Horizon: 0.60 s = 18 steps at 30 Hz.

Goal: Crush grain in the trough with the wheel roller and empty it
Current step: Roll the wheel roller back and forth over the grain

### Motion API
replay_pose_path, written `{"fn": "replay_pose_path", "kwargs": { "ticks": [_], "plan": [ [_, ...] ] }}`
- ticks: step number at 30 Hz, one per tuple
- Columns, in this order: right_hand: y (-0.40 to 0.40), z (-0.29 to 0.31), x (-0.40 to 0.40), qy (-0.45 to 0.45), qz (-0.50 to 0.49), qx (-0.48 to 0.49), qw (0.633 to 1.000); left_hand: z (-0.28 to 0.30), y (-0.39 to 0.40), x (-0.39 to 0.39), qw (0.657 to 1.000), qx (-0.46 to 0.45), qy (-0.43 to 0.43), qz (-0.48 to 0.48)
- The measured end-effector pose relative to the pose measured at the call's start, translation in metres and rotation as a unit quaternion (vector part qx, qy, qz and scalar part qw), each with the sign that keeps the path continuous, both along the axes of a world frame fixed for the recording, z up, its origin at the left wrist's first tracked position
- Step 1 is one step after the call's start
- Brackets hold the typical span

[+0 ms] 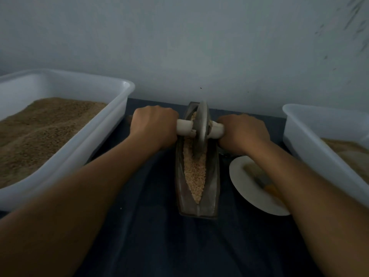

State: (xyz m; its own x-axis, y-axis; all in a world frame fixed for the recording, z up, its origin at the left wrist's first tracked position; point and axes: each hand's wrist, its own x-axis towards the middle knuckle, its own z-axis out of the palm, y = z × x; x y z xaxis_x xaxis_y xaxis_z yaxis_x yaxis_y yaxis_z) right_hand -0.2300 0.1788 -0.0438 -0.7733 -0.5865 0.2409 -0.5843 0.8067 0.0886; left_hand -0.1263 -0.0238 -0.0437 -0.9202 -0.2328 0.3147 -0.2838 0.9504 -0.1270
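A narrow boat-shaped metal trough [212,188] lies lengthwise in the middle of the dark cloth, holding a strip of pale grain [194,174]. The grey metal wheel roller [202,128] stands upright in the trough's far half, its edge down in the grain. A white axle handle runs through the wheel. My left hand [154,126] grips the handle's left end and my right hand [242,132] grips its right end, both with fingers curled round it.
A large white tub [111,124] of brown ground grain stands at the left. Another white tub [305,140] with pale grain stands at the right. A white plate [247,186] with a brush lies beside the trough under my right forearm. A wall rises just behind the trough.
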Motion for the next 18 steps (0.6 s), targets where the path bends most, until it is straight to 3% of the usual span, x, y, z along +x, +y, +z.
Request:
{"fn": "replay_pose_path", "kwargs": {
  "ticks": [10, 18],
  "plan": [
    [0.018, -0.021, 0.047, 0.125, -0.005, -0.067, 0.99, -0.009, 0.009, 0.036, 0.999, -0.005, 0.02, -0.034],
    [0.031, -0.015, 0.085, 0.163, 0.041, -0.127, 0.977, -0.006, 0.015, 0.07, 0.999, 0.004, 0.018, -0.042]
  ]
}}
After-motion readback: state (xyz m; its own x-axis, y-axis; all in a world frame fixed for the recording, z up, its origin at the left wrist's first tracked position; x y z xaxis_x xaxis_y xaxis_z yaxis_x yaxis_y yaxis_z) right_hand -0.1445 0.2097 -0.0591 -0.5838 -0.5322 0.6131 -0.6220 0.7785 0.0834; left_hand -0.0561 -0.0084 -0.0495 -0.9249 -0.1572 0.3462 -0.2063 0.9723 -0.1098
